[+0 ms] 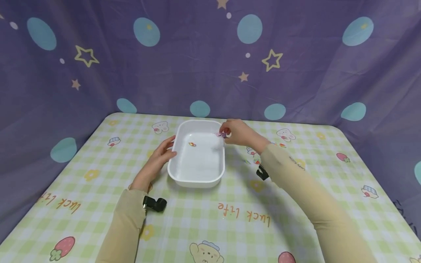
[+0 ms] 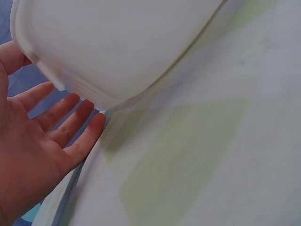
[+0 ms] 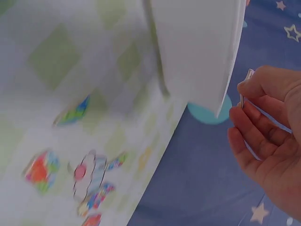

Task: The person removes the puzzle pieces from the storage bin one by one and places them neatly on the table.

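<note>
A white rectangular tub (image 1: pixel 196 157) stands on the table, and one small colourful piece (image 1: pixel 192 144) lies inside it. My left hand (image 1: pixel 157 160) touches the tub's left side, its thumb at the rim and its fingers spread, as the left wrist view shows. Over the tub's far right rim, my right hand (image 1: pixel 239 132) pinches a small, thin, pink-purple piece (image 1: pixel 220 134) between thumb and fingers. Seen edge-on in the right wrist view, that thin piece (image 3: pixel 245 87) has a pale edge; its exact kind cannot be made out.
Several small colourful pieces lie on the tablecloth right of the tub, among them a red-and-green piece (image 3: pixel 42 169) and a blue-green piece (image 3: pixel 74 112). My right forearm partly covers that area. A purple curtain (image 1: pixel 204 62) hangs behind the checked tablecloth (image 1: pixel 184 215).
</note>
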The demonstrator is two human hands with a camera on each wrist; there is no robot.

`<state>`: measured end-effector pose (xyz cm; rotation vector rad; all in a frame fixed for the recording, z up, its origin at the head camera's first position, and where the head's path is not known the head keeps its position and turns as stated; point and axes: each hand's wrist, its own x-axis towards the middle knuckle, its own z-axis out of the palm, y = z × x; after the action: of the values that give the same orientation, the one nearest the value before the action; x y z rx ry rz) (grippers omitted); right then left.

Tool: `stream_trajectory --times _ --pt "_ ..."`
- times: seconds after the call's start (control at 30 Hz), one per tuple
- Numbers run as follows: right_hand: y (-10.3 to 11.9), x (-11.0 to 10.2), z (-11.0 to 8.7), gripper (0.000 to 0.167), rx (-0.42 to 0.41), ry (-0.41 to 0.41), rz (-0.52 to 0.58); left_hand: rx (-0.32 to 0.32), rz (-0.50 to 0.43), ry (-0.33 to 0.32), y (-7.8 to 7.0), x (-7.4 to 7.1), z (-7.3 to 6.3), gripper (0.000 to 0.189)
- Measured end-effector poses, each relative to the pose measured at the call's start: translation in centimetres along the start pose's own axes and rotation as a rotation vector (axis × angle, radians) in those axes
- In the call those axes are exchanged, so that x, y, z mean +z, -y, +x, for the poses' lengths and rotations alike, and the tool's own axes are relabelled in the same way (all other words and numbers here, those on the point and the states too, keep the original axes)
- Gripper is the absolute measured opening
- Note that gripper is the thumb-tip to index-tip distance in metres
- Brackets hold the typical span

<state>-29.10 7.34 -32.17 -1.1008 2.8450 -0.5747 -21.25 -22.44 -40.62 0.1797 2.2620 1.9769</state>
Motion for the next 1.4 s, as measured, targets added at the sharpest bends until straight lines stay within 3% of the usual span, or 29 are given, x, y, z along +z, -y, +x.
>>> stream_trajectory --times 0.4,0.67,1.0,1.4 --pt "-3.8 -1.6 -4.5 0.029 0.044 -0.037 -0.031 -0.009 0.005 -0.012 -0.1 0.1 0.0 0.061" --pt "-6.7 -1.4 -7.7 0.028 0.101 -0.042 -0.047 -0.021 -0.005 -0.003 0.0 0.1 0.1 0.062" --pt "-9.7 -1.1 -11.3 0.029 0.166 0.008 -0.073 -0.013 0.017 -0.007 -0.2 0.1 -0.1 0.062" --pt "-11.9 -0.2 -14.1 0.023 0.237 0.049 -0.051 -0.002 0.014 -0.006 -0.1 0.1 0.0 0.061"
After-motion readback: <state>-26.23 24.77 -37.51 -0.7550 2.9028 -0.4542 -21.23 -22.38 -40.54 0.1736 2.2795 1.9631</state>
